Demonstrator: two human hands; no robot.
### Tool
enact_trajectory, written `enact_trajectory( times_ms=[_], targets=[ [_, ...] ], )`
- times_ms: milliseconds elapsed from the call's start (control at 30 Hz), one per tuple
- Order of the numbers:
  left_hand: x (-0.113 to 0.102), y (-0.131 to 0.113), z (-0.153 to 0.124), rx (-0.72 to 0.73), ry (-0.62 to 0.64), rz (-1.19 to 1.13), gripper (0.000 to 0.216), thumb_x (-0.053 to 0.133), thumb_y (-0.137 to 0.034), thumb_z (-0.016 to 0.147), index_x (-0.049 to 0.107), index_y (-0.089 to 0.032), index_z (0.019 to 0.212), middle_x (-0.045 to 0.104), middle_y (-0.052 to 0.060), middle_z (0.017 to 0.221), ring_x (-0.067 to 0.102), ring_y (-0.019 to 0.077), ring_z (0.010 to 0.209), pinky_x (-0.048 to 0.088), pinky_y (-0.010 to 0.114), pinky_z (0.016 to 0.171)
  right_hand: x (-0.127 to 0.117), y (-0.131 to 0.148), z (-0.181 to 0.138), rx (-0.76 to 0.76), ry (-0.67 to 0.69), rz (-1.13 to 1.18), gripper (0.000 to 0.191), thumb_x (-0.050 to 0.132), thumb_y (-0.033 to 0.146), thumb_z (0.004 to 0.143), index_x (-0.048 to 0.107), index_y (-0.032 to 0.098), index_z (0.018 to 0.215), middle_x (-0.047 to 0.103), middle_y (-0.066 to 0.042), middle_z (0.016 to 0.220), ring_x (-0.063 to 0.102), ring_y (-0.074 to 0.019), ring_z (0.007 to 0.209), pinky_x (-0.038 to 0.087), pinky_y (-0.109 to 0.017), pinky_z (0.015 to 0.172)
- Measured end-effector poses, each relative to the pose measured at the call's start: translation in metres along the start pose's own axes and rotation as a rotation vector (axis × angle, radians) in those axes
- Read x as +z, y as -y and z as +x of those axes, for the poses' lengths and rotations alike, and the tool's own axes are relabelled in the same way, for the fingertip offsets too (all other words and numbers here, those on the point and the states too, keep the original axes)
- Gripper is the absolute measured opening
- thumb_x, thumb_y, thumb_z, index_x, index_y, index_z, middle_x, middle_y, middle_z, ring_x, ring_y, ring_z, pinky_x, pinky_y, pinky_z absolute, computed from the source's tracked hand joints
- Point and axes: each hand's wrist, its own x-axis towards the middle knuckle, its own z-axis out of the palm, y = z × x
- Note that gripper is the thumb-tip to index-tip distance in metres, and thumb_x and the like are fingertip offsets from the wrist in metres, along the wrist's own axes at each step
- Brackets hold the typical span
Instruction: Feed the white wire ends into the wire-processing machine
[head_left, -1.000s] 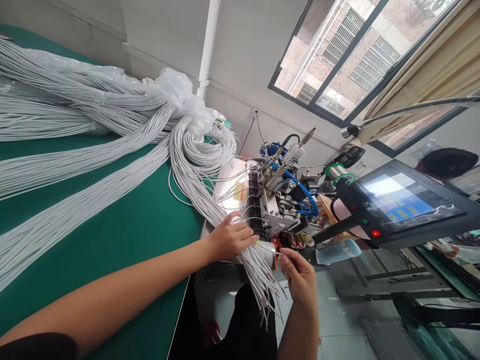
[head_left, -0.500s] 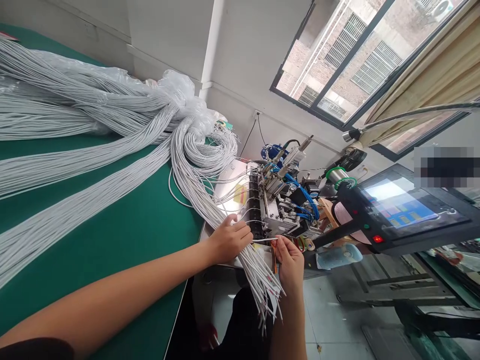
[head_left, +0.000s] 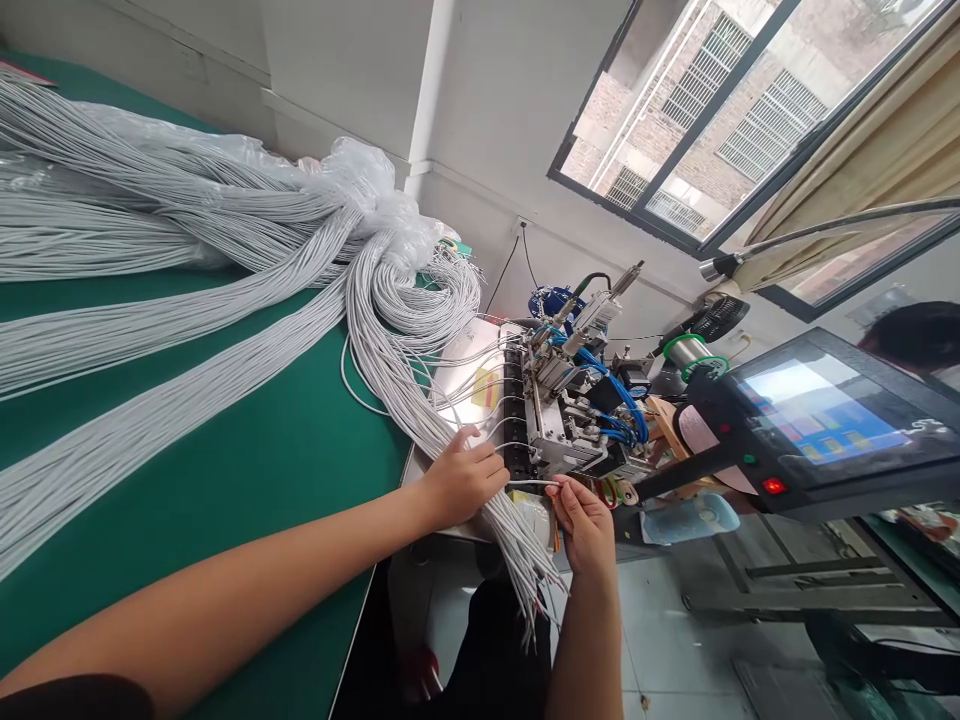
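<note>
My left hand [head_left: 466, 482] is closed round a bundle of white cables [head_left: 517, 545], whose cut ends hang past the table edge. One single cable [head_left: 534, 483] runs out from this hand toward the right. Its end is pinched between the thumb and fingers of my right hand [head_left: 583, 515]; the very tip is hidden there. Just beyond both hands stands a machine [head_left: 551, 410] with metal clamps and blue air hoses. Several cables lie in the slots of its black front strip [head_left: 513, 400].
More cable bundles [head_left: 172, 390] cover the green table [head_left: 300, 480] on the left, some in clear plastic [head_left: 360, 170]. A control screen [head_left: 832, 410] with a red-lit button juts out at right, beside a solder wire spool [head_left: 691, 357]. Part of another person's head [head_left: 919, 335] shows behind it.
The view has shifted slightly, so the machine and screen sit further right. Both hands keep their hold, and the right hand's fingers have turned a little around the cable end.
</note>
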Motion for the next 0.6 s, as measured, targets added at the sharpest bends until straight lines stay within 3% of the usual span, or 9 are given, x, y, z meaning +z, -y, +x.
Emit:
enact_trajectory(
  times_ms=[133, 267, 400, 600],
  targets=[
    [-0.001, 0.0, 0.0, -0.001, -0.018, -0.002, 0.02, 0.043, -0.004, 0.083, 0.056, -0.019, 0.077, 0.058, -0.002, 0.069, 0.052, 0.0155, 0.074, 0.025, 0.045, 0.098, -0.002, -0.001, 0.002, -0.01, -0.022, -0.128, 0.037, 0.077, 0.047, 0.069, 0.076, 0.016, 0.089, 0.072, -0.006, 0.071, 0.038, -0.0066, 0.042, 0.028, -0.021, 0.041],
    [-0.003, -0.001, 0.001, 0.004, -0.046, 0.014, 0.019, 0.045, -0.011, 0.091, 0.06, -0.022, 0.086, 0.058, -0.004, 0.069, 0.053, 0.014, 0.074, 0.026, 0.044, 0.098, -0.005, 0.001, 0.003, -0.12, -0.035, -0.421, 0.035, 0.072, 0.048, 0.073, 0.074, 0.015, 0.085, 0.073, -0.008, 0.076, 0.06, -0.0184, 0.064, 0.045, -0.026, 0.056],
    [-0.004, -0.001, 0.002, -0.003, -0.051, 0.015, 0.021, 0.044, -0.012, 0.092, 0.062, -0.022, 0.088, 0.06, -0.003, 0.073, 0.054, 0.0145, 0.079, 0.025, 0.044, 0.099, -0.009, 0.001, 0.006, -0.21, -0.017, -0.643, 0.032, 0.067, 0.046, 0.079, 0.07, 0.015, 0.085, 0.069, -0.006, 0.073, 0.058, -0.0179, 0.063, 0.044, -0.026, 0.058],
    [-0.003, -0.001, 0.0, -0.03, -0.015, 0.016, 0.023, 0.043, -0.009, 0.089, 0.063, -0.02, 0.093, 0.062, 0.001, 0.078, 0.055, 0.0173, 0.086, 0.024, 0.047, 0.101, -0.005, 0.002, 0.012, -0.243, -0.003, -0.71, 0.031, 0.062, 0.046, 0.08, 0.067, 0.015, 0.077, 0.062, -0.003, 0.066, 0.052, -0.0169, 0.061, 0.04, -0.026, 0.058]
  ],
)
